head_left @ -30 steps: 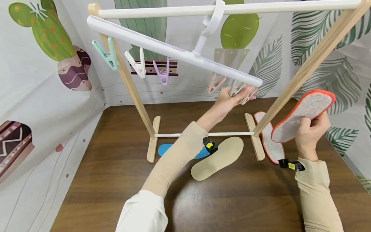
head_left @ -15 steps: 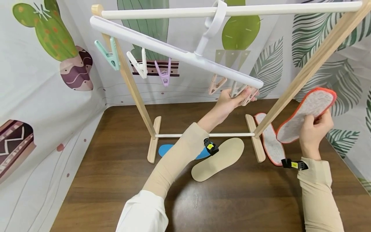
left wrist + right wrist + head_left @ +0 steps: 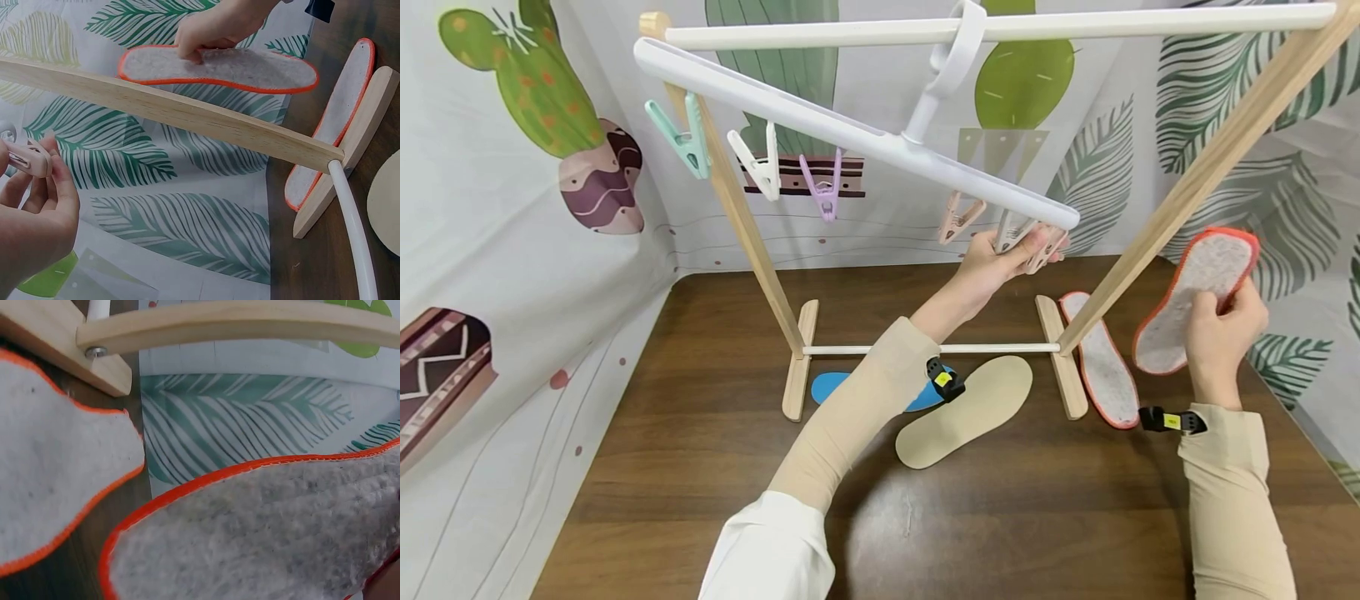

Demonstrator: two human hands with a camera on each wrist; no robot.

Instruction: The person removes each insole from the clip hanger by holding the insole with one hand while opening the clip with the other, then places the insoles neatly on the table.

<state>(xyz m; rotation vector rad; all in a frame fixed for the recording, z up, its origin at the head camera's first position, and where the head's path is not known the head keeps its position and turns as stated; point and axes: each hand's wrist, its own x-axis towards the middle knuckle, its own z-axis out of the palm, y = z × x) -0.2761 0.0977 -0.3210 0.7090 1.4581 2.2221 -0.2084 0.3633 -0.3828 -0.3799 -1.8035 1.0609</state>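
My left hand [image 3: 988, 265] is at the low right end of a white clip hanger [image 3: 820, 121], its fingers and thumb pinching the outermost pink clothespin [image 3: 39, 160]. Just inside it hang a greyish clothespin [image 3: 1011, 232] and another pink clothespin [image 3: 958, 221]. Off to the right, my right hand [image 3: 1223, 342] grips a grey felt insole [image 3: 1195, 300] with orange edging, thumb across its face, raised above the table beside the rack's right post. In the right wrist view this insole fills the lower right, with only a sliver of the hand showing.
The hanger tilts on the top bar [image 3: 820, 33] of a wooden rack. A matching grey insole [image 3: 1105, 367] lies by the rack's right foot [image 3: 1062, 358]. A beige insole [image 3: 973, 412] and a blue insole [image 3: 831, 387], partly behind my left arm, lie on the table [image 3: 700, 467].
My right hand has moved slightly right with the grey insole, which has turned more upright. The left hand and the hanger have stayed almost in place.
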